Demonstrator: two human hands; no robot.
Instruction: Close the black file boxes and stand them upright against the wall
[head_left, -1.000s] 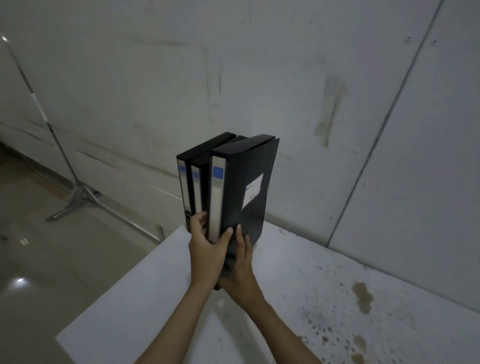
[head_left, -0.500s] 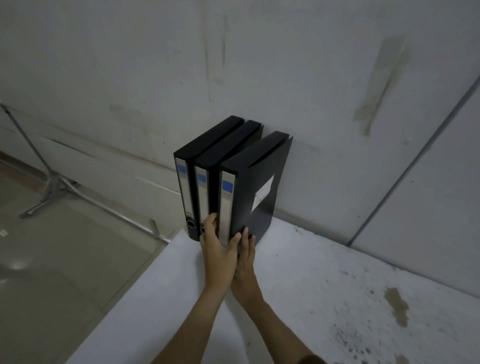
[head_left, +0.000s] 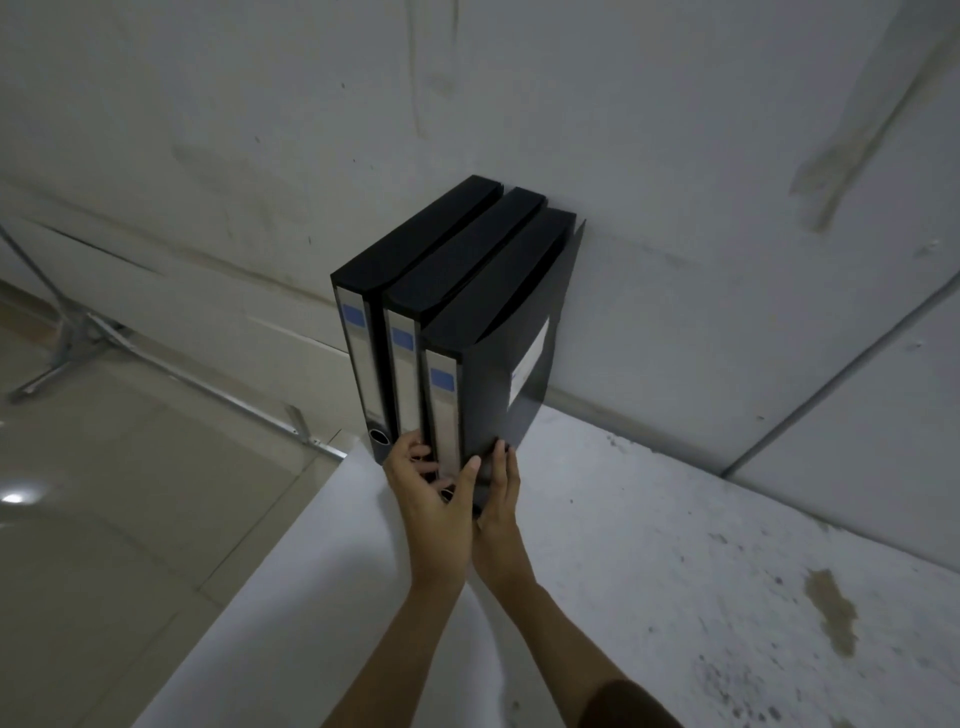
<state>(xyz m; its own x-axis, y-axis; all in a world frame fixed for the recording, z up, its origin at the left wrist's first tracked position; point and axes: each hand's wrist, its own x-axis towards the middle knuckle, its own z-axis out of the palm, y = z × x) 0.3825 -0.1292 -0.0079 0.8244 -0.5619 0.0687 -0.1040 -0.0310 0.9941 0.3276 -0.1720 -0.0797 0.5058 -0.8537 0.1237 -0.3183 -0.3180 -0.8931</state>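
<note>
Just one head cam, looking forward and steeply down from above the table (head_left: 675, 545), facing the wall (head_left: 519, 104) along its far edge, pretty close, table's left edge in view.

file boxes (head_left: 447, 322): three, black, closed | upright, side by side | against wall

the file boxes (head_left: 488, 291) above the left hand (head_left: 434, 499) are looking like matt black plastic with paper spine labels; the table (head_left: 649, 561) beneath is showing rough, stained white.
</note>
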